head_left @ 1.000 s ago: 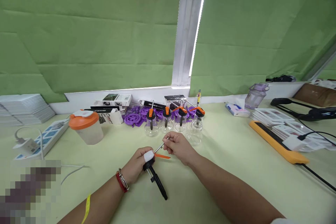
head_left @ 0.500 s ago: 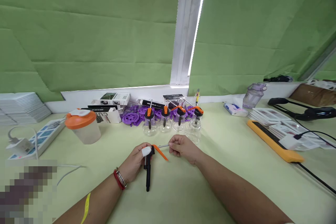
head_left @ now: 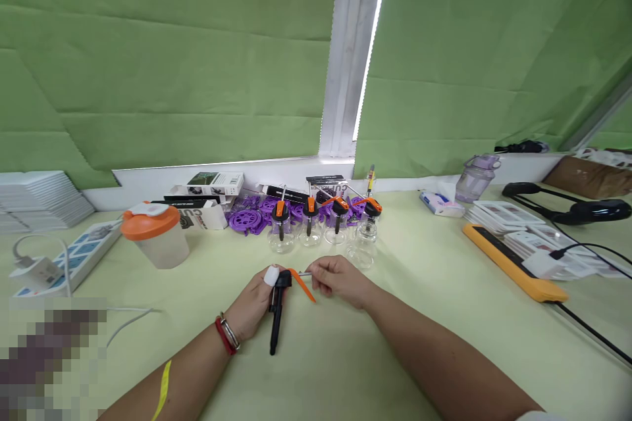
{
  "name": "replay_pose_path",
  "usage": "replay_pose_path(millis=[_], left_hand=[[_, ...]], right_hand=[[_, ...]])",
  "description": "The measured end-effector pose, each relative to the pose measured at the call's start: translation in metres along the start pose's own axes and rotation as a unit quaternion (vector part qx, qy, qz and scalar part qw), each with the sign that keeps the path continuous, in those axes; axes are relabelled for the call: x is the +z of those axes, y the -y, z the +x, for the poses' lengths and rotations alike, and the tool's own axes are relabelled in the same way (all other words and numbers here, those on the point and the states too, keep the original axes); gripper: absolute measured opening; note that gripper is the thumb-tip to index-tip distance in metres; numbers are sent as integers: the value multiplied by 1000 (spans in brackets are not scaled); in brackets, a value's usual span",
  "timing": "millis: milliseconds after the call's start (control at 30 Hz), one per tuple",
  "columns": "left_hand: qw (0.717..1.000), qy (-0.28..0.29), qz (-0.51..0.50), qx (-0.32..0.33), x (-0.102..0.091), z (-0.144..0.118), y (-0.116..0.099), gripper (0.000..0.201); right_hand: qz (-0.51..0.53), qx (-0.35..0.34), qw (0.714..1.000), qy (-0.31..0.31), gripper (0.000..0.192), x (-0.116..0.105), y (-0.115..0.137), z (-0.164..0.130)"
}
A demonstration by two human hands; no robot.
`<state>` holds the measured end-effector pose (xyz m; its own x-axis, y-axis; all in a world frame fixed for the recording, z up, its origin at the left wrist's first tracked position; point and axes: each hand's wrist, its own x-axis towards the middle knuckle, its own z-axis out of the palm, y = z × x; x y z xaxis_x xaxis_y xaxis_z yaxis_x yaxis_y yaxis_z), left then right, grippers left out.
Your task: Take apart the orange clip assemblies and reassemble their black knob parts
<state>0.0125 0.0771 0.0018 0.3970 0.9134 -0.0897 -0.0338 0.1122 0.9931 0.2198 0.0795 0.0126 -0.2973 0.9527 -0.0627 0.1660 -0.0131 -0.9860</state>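
My left hand [head_left: 257, 299] is closed around a black pump head [head_left: 283, 279] with a long black stem pointing down and an orange lever [head_left: 302, 284] sticking out to the right. White wrapping covers the left thumb. Between the thumb and fingers of my right hand [head_left: 336, 278] is a thin metal rod [head_left: 305, 274], whose left end meets the pump head near the lever; the exact joint is too small to make out. Beyond the hands stand several small glass jars [head_left: 281, 243] with black tops, orange levers and metal rods.
Purple plastic parts [head_left: 247, 220] and printed boxes [head_left: 214, 184] lie behind the jars. An orange-lidded cup [head_left: 165, 250] and a white power strip [head_left: 83, 253] stand left. To the right are a tissue pack [head_left: 442, 204], a purple bottle [head_left: 476, 177] and an orange power strip [head_left: 513, 266].
My right hand has moved slightly left, bringing the rod closer to the pump head, so less of it shows. The pump head has turned a little and its stem's lower end swung left.
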Motion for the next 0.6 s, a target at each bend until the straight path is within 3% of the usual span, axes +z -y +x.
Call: replay_pose_path(millis=[67, 167, 300, 600], left_hand=[[1000, 11, -19, 5, 1, -1, -1, 50], [997, 40, -44, 39, 2, -3, -3, 55], [995, 82, -27, 54, 2, -4, -3, 44], [992, 101, -62, 41, 2, -6, -6, 43]], right_hand=[[-54, -24, 998, -2, 25, 5, 3, -3], [-97, -79, 990, -57, 17, 6, 4, -4], [-115, -115, 985, -49, 17, 2, 1, -3], [-128, -101, 986, -28, 19, 2, 4, -2]])
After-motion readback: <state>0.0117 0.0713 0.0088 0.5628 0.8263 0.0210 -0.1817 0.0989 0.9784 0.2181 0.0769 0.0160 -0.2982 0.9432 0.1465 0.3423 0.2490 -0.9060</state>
